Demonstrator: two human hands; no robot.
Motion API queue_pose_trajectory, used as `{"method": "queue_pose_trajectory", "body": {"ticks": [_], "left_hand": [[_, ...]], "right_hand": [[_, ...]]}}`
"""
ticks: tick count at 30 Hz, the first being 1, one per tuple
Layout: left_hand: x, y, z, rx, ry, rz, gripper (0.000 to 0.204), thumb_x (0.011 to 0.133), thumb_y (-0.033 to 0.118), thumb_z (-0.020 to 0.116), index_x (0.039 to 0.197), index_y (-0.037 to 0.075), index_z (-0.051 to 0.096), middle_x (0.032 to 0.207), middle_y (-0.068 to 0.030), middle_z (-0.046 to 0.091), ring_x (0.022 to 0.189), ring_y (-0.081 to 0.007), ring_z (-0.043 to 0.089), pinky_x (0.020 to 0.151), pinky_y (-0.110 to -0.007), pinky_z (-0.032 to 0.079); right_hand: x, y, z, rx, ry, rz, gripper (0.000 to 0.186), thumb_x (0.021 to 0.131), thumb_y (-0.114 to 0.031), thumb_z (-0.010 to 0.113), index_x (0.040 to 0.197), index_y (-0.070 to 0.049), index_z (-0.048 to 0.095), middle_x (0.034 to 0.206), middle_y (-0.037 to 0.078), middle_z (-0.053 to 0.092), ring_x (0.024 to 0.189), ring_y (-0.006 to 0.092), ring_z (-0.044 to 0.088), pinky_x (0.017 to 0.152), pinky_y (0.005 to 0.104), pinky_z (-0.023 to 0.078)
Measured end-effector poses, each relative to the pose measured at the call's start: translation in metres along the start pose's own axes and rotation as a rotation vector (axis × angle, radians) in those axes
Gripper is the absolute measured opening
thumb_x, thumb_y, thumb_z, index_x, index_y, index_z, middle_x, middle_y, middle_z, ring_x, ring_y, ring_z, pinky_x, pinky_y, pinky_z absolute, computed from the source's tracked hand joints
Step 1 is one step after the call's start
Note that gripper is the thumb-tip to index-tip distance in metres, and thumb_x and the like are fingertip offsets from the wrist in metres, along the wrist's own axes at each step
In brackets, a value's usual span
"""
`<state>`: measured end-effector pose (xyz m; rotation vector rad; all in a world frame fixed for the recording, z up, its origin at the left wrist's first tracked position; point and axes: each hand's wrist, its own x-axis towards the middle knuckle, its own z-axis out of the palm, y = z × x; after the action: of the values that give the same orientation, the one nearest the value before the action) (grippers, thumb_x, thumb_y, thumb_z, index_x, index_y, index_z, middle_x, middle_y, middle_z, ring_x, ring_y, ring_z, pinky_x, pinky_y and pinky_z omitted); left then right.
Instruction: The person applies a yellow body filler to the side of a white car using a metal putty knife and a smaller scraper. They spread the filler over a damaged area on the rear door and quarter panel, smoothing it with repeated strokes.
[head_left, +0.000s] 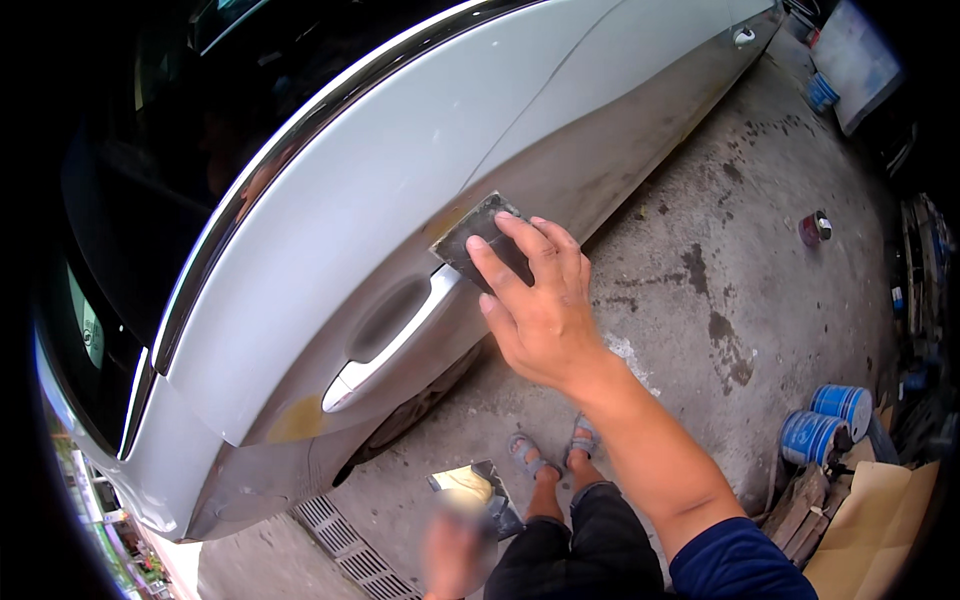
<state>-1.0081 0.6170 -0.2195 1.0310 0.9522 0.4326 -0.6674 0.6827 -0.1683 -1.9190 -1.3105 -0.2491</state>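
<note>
A dark, flat rectangular filler spreader (487, 240) lies against the silver car door (300, 240), just above the far end of the door handle (395, 345). My right hand (545, 300) grips it, fingers spread over its face and thumb at its near edge. Low in the picture, my left hand (455, 555) is blurred; it appears to hold a dark putty board (505, 505) with cream-yellow paste (465, 482) on top. How its fingers lie on the board is hidden by the blur. A yellowish patch (298, 420) marks the door below the handle.
Under my sandalled feet (530, 453) is a stained concrete floor (690, 290). A drain grate (350, 545) runs at lower left. To the right stand blue cans (812, 437), cardboard (870, 530) and a small dark red can (815, 229).
</note>
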Motion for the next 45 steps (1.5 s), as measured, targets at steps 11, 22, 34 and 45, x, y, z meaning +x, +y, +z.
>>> {"method": "queue_pose_trajectory", "body": {"ticks": [11, 22, 34, 45], "left_hand": [[0.009, -0.013, -0.001, 0.05, -0.001, -0.008, 0.041, 0.09, 0.003, 0.057, 0.129, -0.004, 0.048, 0.126, -0.0133, 0.057, 0.118, -0.0238, 0.054, 0.104, -0.038, 0.039], [0.01, 0.02, 0.036, -0.27, 0.008, -0.032, 0.042, 0.09, 0.003, 0.057, 0.13, -0.005, 0.047, 0.126, -0.0134, 0.057, 0.117, -0.0231, 0.054, 0.105, -0.037, 0.038], [0.008, 0.017, 0.035, -0.264, 0.004, -0.045, 0.039, 0.091, 0.005, 0.057, 0.128, -0.005, 0.048, 0.125, -0.0134, 0.058, 0.116, -0.0235, 0.055, 0.104, -0.037, 0.039], [0.009, 0.002, 0.016, 0.064, 0.012, 0.054, 0.04, 0.09, 0.003, 0.056, 0.129, -0.005, 0.048, 0.126, -0.0137, 0.057, 0.117, -0.0231, 0.055, 0.104, -0.037, 0.038]], "right_hand": [[-0.001, 0.018, 0.008, 0.0, 0.062, 0.0, 0.051, 0.081, -0.013, 0.064, 0.131, -0.016, 0.054, 0.138, 0.011, 0.038, 0.12, 0.0394, 0.037, 0.097, 0.0516, 0.034], [0.003, 0.03, 0.014, 0.013, 0.113, -0.031, 0.052, 0.08, -0.012, 0.065, 0.13, -0.016, 0.055, 0.138, 0.011, 0.038, 0.119, 0.0385, 0.038, 0.096, 0.0506, 0.035], [-0.003, 0.033, 0.013, 0.016, 0.063, -0.045, 0.051, 0.078, -0.011, 0.067, 0.128, -0.014, 0.056, 0.138, 0.01, 0.038, 0.119, 0.0383, 0.038, 0.095, 0.0506, 0.036], [0.002, 0.019, 0.006, -0.039, 0.04, -0.07, 0.049, 0.079, -0.014, 0.067, 0.127, -0.015, 0.057, 0.137, 0.01, 0.039, 0.119, 0.0379, 0.038, 0.094, 0.0512, 0.035]]}}
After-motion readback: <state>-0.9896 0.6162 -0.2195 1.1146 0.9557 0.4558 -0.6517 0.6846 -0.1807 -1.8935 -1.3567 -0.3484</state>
